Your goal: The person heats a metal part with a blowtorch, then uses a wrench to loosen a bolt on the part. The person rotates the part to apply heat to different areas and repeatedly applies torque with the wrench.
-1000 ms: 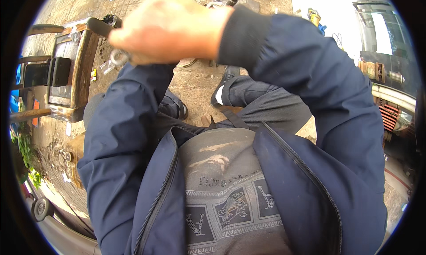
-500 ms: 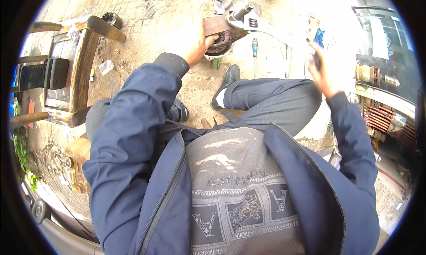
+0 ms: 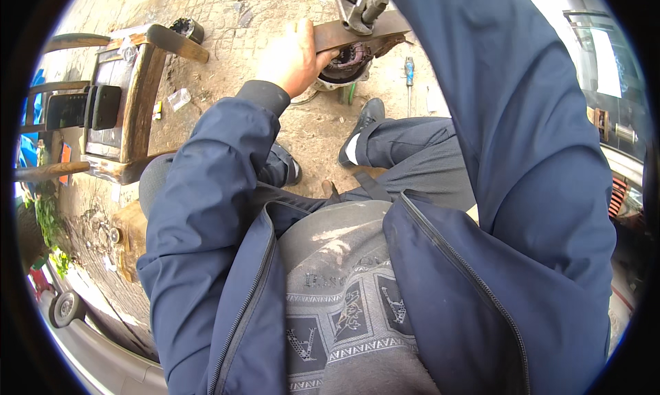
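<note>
My left hand (image 3: 287,59) is closed round the near-left end of a flat brown metal bar (image 3: 333,36). The bar lies across a round metal housing (image 3: 335,84) with a dark, open inside, just past my feet. An adjustable wrench (image 3: 352,10) has its jaws at a short metal shaft (image 3: 375,8) that stands up by the bar; its handle runs out past the top edge. My right sleeve (image 3: 509,85) stretches forward over the right side, and the hand at its end is out of view.
A blue-handled screwdriver (image 3: 410,73) lies on the ground right of the housing. To the left is a worn wooden chair (image 3: 137,92) with a black case (image 3: 104,107) on it. A dark round part (image 3: 187,29) sits behind the chair. Glass-fronted shelving (image 3: 612,72) stands at far right.
My right arm has swung from the right side up and forward, taking the hand out of view. The wrench has turned, its handle now upward instead of rightward. My left hand keeps its hold.
</note>
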A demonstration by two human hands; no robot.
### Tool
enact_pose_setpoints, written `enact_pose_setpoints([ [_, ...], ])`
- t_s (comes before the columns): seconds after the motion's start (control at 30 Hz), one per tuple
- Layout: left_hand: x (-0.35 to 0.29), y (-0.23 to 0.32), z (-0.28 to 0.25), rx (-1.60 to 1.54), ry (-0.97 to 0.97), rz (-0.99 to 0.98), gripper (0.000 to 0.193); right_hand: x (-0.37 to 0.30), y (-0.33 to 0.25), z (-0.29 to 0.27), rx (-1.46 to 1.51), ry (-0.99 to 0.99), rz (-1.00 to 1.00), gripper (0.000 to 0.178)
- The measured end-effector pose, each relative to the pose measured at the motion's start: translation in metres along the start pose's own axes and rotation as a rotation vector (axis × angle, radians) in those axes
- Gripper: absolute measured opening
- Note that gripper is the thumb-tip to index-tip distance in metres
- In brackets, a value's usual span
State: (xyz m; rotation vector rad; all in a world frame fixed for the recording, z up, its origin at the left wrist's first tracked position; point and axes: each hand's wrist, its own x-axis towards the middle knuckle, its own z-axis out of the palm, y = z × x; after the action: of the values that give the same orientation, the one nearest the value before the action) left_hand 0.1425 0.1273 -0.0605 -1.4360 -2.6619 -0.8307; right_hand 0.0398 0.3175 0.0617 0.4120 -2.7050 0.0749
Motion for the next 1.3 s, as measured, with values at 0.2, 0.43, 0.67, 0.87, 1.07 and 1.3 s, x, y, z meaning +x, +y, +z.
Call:
enact_pose_setpoints([
  [0.2, -0.001, -0.001, 0.0, 0.043, 0.088, 0.087, 0.053, -0.223, 0.158, -0.079, -0.554, -0.201, 0.26, 0.047],
  [0.43, 0.0, -0.002, 0.004, -0.066, -0.061, -0.008, 0.055, -0.362, -0.097, -0.204, 0.214, -0.498, 0.276, 0.068],
  [0.67, 0.008, -0.009, 0.009, 0.32, 0.243, 0.516, 0.058, -0.094, -0.147, -0.072, 0.153, 0.051, -0.392, 0.012],
  [0.87, -0.003, -0.001, 0.005, 0.038, 0.101, 0.032, 0.054, -0.051, 0.073, -0.004, -0.149, -0.045, 0.153, 0.028],
  [1.07, -0.002, 0.0, 0.003, -0.012, 0.131, 0.067, 0.055, -0.298, 0.09, -0.126, -0.331, -0.373, 0.627, 0.045],
  [1.3, 0.001, 0.0, 0.005, -0.062, -0.004, -0.004, 0.056, -0.309, -0.126, -0.188, 0.256, -0.574, -0.171, 0.05],
])
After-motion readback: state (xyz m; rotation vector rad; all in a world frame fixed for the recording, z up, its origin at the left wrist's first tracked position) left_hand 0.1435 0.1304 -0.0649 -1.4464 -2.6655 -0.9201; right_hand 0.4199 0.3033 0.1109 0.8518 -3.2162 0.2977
